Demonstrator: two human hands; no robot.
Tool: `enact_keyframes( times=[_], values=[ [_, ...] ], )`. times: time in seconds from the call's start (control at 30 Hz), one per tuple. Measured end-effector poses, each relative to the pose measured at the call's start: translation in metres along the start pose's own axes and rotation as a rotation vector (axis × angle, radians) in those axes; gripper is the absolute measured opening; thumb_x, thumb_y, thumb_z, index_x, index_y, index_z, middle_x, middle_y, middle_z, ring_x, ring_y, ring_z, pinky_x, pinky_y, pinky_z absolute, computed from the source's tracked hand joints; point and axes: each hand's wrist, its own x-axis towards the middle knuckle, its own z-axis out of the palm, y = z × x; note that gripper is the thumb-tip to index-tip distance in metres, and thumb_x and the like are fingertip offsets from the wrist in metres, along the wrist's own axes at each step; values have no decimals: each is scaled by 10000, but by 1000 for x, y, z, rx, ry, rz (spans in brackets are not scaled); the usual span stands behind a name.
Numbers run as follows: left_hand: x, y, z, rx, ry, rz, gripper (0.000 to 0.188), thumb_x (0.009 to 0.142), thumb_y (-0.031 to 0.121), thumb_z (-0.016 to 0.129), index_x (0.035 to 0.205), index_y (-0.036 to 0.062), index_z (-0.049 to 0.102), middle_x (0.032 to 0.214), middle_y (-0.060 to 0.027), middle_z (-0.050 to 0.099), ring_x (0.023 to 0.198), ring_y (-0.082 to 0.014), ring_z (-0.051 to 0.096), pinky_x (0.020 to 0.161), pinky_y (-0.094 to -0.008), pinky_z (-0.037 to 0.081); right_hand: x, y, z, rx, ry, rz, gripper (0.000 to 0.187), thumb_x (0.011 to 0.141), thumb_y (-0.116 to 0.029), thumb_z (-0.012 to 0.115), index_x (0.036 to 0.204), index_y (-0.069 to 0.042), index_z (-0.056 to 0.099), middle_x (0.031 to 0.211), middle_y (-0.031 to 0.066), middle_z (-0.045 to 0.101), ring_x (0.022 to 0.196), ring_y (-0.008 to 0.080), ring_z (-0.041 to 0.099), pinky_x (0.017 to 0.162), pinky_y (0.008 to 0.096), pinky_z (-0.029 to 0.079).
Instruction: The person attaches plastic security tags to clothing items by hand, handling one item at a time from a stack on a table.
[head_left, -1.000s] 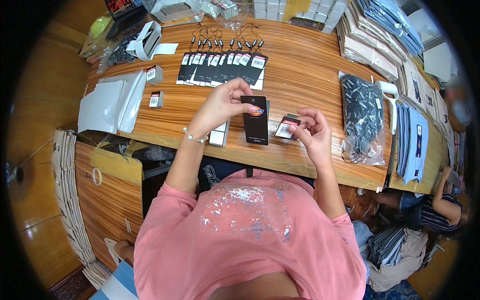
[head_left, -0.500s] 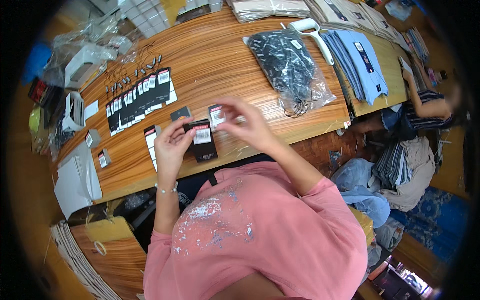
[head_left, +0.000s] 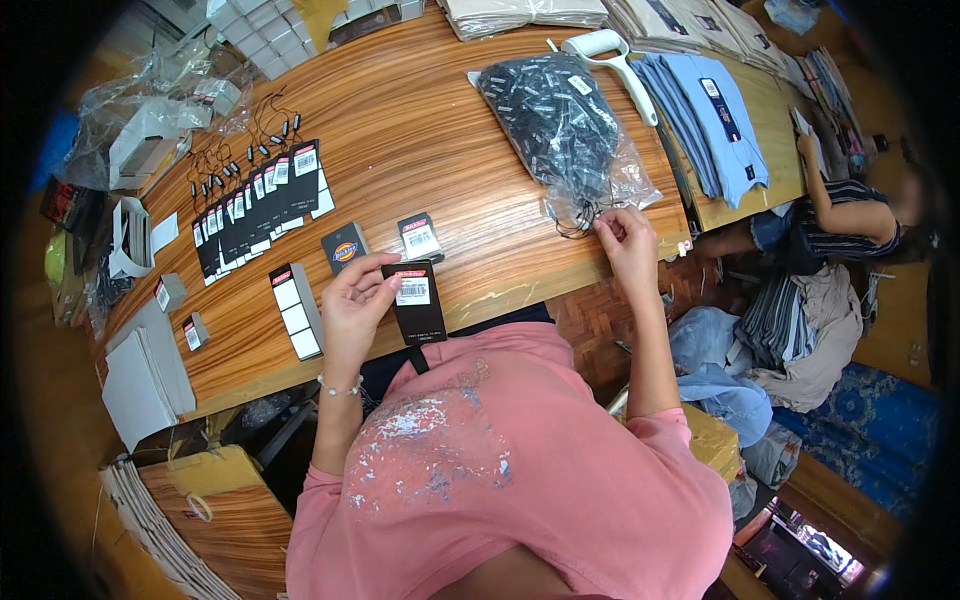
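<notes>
Red-topped barcode label (head_left: 413, 291) on black tag (head_left: 421, 326); orange-blue logo (head_left: 346, 251) on card stack (head_left: 343, 236).

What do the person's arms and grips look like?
Short pink sleeves leave both forearms bare. The left grip and right grip are ungloved human hands. A bracelet of pale beads circles the left wrist; the right wrist shows none.

Black tag (head_left: 420, 318) in left grip (head_left: 357, 300)

The tag (head_left: 420, 318) looks like matt card, the bag (head_left: 632, 170) glossy plastic.
</notes>
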Motion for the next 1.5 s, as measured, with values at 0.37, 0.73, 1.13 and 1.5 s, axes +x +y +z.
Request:
enact_keyframes(
  times=[0.37,0.73,1.13,1.5],
  values=[
    [-8,4,-4,-27,-20,-40,226,812,-27,578,1037,-31,561,875,-52,615,806,-68,570,701,-168,453,76,-19,-47,622,-28,57,75,803,-78,577,788,-6,563,718,-14,557,674,57,506,633,191,398],
    [-6,39,-17,-40,-101,-5,212,804,-19,588,1013,-32,556,994,-73,585,882,-96,569,773,-203,466,125,-103,-88,680,-232,-148,88,816,-105,532,779,-25,546,729,27,572,698,80,516,669,203,396],
    [54,102,-23,126,-416,223,144,776,54,627,917,28,636,1229,-103,489,699,-37,514,550,-173,392,124,-226,-24,837,-857,-382,84,781,-111,512,770,-31,535,681,43,571,650,110,548,625,220,412],
    [28,86,-49,-148,-541,152,190,775,29,631,964,13,615,948,-31,613,856,-86,560,769,-224,454,119,-235,15,1074,-1002,-194,102,795,-150,540,761,-64,497,635,9,506,609,108,525,594,219,377]
  ],
)
